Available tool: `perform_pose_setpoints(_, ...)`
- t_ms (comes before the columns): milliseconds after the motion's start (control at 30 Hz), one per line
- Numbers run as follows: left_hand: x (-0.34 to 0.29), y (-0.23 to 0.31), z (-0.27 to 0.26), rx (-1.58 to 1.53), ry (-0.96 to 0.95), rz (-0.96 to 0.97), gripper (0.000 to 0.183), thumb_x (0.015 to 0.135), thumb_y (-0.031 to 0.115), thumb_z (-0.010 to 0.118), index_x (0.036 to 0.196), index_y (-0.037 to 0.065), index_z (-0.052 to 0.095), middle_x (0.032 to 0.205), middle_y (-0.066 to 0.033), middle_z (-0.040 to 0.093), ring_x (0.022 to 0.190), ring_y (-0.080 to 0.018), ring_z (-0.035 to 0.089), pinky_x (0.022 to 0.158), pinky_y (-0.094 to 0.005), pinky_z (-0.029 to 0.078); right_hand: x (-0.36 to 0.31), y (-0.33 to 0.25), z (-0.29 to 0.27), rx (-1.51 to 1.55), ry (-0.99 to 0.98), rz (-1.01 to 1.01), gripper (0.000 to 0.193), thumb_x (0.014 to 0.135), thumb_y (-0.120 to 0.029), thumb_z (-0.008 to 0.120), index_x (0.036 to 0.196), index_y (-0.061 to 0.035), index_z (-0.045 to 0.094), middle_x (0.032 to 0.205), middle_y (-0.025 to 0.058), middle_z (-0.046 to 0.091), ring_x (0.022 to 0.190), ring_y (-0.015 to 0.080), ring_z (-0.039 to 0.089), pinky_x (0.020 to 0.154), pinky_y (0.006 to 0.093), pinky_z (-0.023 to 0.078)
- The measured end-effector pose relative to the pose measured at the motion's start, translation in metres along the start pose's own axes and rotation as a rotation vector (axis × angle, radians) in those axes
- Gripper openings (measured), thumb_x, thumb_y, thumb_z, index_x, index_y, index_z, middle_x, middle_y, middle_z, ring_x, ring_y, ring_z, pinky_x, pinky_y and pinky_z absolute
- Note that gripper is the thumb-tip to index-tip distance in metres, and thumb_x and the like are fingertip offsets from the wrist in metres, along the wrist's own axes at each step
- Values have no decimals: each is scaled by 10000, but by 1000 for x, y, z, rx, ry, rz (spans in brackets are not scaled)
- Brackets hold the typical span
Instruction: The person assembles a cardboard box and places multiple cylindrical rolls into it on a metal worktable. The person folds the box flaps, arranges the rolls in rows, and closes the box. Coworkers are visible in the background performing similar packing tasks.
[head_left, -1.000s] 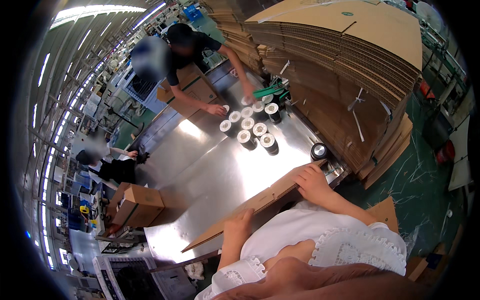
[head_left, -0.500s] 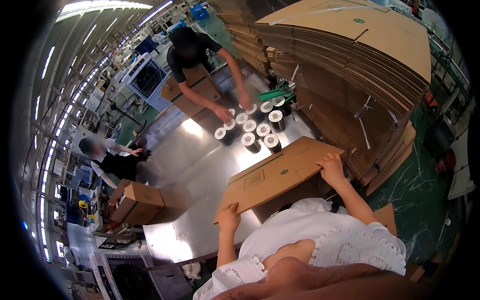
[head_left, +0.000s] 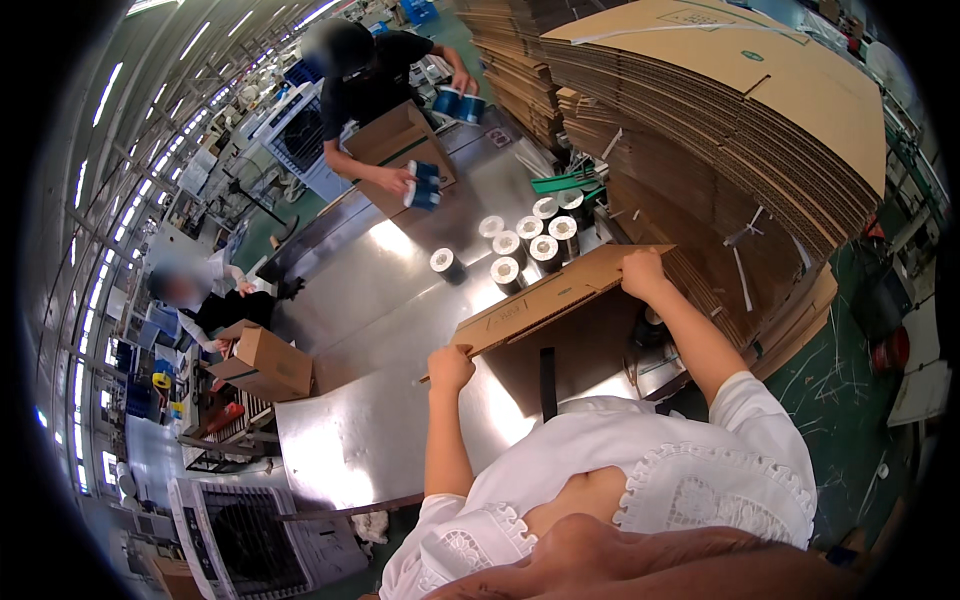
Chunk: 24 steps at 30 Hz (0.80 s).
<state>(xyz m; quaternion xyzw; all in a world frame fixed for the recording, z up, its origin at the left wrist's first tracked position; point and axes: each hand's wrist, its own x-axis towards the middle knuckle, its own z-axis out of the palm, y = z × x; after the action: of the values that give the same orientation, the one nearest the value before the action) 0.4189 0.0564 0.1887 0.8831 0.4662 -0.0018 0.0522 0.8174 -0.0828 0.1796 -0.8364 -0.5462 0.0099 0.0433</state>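
A flat brown cardboard carton [head_left: 560,290] hangs tilted over the metal table in front of me. My left hand [head_left: 451,369] is closed on its left corner. At the far right corner my right hand [head_left: 643,274] is closed on the board's edge. Just beyond the carton stand several silver-topped cylinders [head_left: 507,271], apparently spools, with dark sides. A dark strip [head_left: 548,384] shows below the board, close to my body.
Across the metal table [head_left: 370,340], a co-worker [head_left: 370,80] holds blue cylinders in both hands beside an open carton [head_left: 400,140]. Tall stacks of flat cardboard [head_left: 720,110] stand at right. Another person [head_left: 215,295] is at left near a box [head_left: 265,365].
My hands have raised the carton and tipped it steeper, uncovering the space beneath. The co-worker has lifted several cylinders off the table toward the open carton.
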Motion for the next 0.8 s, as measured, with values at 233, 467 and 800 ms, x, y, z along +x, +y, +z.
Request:
perform_pose_setpoints(233, 35, -5, 3, 9, 33, -21, 273, 704, 105, 605, 914, 216, 741, 793, -109, 689, 759, -308, 658, 691, -408, 522, 50, -3, 15, -54, -27, 23, 242, 745, -107, 591, 918, -156, 753, 909, 121, 701, 947, 284, 645, 944, 472, 391)
perform_pose_setpoints(467, 50, -14, 35, 67, 14, -2, 269, 706, 130, 608, 925, 222, 735, 829, -113, 694, 780, -315, 659, 710, -406, 523, 61, -2, 50, -45, -121, 29, 244, 802, -99, 573, 961, -166, 744, 954, 111, 700, 967, 289, 644, 962, 491, 388)
perform_pose_setpoints(800, 87, -35, 60, 2, 31, -51, 215, 710, 110, 603, 878, 159, 727, 843, -141, 690, 840, -328, 658, 720, -434, 525, 96, -11, 79, -27, -108, 30, 203, 811, -113, 560, 910, -148, 735, 937, 104, 699, 946, 287, 644, 973, 491, 381)
